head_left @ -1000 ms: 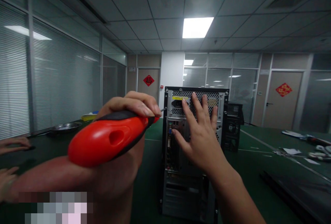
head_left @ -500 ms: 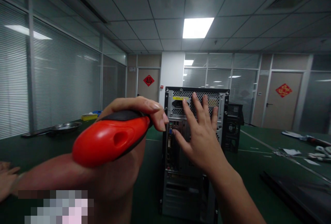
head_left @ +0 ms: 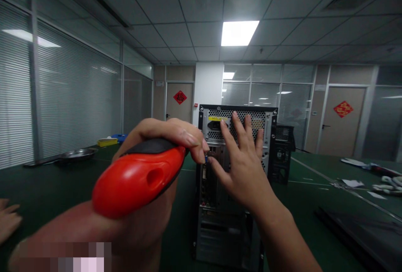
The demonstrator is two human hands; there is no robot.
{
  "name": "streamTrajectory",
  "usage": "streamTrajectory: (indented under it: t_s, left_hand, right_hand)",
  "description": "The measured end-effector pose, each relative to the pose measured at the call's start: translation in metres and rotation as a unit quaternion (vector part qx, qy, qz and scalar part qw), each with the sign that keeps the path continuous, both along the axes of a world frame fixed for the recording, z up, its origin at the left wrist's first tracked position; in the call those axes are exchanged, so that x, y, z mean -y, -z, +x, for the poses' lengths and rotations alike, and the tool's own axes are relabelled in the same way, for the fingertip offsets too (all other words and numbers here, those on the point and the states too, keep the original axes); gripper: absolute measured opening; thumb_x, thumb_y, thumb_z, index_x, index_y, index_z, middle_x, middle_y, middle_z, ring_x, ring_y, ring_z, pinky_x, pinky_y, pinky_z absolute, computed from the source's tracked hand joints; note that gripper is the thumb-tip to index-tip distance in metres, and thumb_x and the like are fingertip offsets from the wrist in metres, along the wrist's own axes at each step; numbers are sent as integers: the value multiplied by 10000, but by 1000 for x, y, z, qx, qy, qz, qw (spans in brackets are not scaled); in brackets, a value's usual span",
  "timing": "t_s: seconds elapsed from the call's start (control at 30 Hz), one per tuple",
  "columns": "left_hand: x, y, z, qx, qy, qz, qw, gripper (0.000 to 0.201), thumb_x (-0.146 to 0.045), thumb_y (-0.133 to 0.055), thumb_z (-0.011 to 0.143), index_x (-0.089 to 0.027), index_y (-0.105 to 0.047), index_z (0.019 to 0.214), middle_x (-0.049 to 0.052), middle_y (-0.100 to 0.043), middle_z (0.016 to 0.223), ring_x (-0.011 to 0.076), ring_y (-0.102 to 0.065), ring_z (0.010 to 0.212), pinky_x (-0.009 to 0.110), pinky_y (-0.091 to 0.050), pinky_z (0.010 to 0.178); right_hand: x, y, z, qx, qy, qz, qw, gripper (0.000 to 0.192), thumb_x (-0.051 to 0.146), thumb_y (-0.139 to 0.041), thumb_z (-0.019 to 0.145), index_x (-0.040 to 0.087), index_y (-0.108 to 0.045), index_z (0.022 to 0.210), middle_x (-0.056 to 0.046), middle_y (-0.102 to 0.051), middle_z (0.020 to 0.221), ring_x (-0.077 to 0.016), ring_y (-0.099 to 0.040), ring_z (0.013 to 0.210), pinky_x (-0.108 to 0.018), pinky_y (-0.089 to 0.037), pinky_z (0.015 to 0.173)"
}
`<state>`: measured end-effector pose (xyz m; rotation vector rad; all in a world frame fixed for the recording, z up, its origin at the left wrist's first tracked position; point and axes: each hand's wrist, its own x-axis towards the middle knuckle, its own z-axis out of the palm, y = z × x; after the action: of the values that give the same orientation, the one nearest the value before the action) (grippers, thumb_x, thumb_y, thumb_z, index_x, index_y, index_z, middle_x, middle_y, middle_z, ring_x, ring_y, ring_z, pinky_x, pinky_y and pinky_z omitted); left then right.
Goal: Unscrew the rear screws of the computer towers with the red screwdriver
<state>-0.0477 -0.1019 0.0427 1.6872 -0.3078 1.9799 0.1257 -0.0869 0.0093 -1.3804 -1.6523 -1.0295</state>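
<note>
The red screwdriver (head_left: 138, 177) is being gripped in the left hand (head_left: 163, 138), fingers wrapped tight, tip aiming at the back panel of the PC tower (head_left: 234, 180) standing mid-table (head_left: 314, 205). The right hand (head_left: 243, 167) is pressing flat and open against the tower, holding nothing. Best to keep bracing and line the tip up straight. Since a second ago the screwdriver is sitting lower and closer in.

Left hand (head_left: 163, 138) grips red screwdriver (head_left: 138, 177); right hand (head_left: 243, 167) flat against computer case (head_left: 220, 209).
</note>
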Motion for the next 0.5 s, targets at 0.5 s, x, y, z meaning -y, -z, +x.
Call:
streamTrajectory:
  t_s: [0.5]
  left_hand:
    - [-6, -1, 3, 3, -1, 24, 1000, 457, -641, -600, 843, -194, -671, 782, 59, -641, 749, 231, -620, 755, 425, -507, 879]
  right_hand:
    - [1, -1, 1, -4, -1, -8, 1000, 808, 429, -575, 920, 224, -151, 1577, -48, 36, 1652, -335, 82, 1522, -625, 1, 1211]
